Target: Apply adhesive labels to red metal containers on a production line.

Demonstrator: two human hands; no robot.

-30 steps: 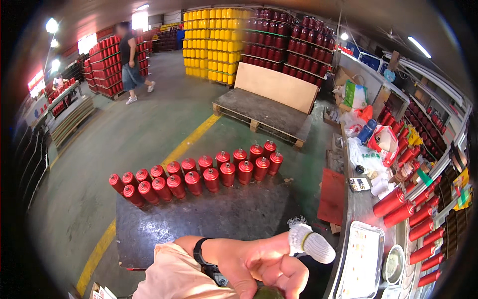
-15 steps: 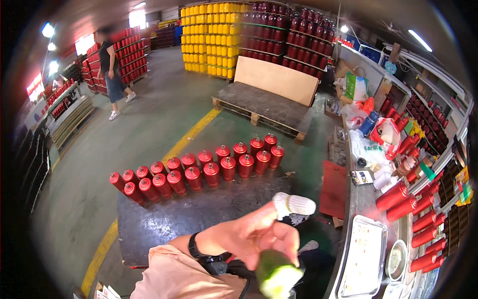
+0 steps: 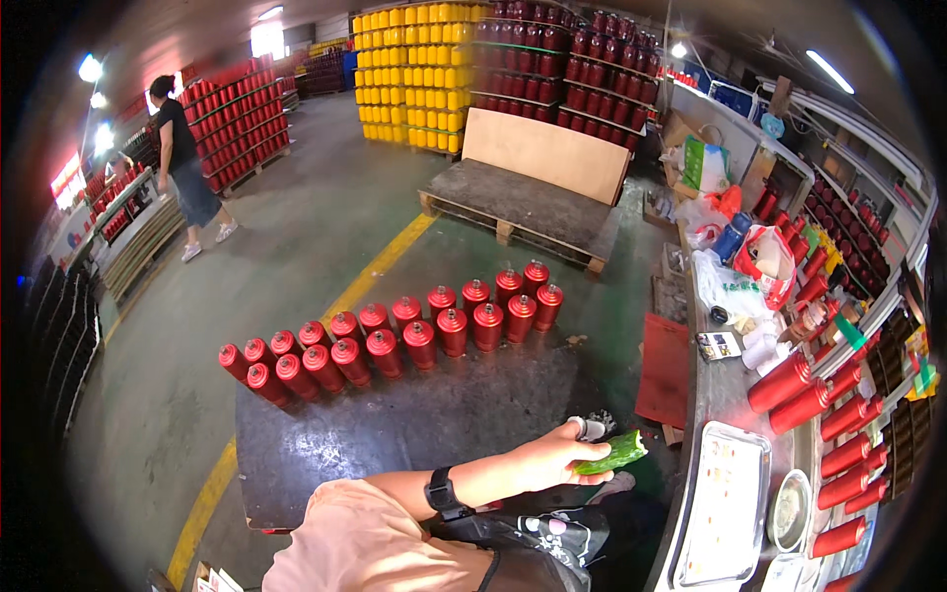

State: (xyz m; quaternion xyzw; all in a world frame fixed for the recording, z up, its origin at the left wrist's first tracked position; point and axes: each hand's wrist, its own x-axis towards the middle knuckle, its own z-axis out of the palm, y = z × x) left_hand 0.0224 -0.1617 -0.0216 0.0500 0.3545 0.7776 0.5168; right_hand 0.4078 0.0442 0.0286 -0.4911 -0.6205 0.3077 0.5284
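Right of bottom centre, your left hand (image 3: 552,462) grips a green cucumber (image 3: 617,452), while your right hand, out of frame, I cannot tell.

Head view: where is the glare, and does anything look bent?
In the head view, the far window burns white and the dark tabletop has a sheen; the yellow floor line bows toward the picture's edge; the cucumber in the left hand looks fairly sharp.
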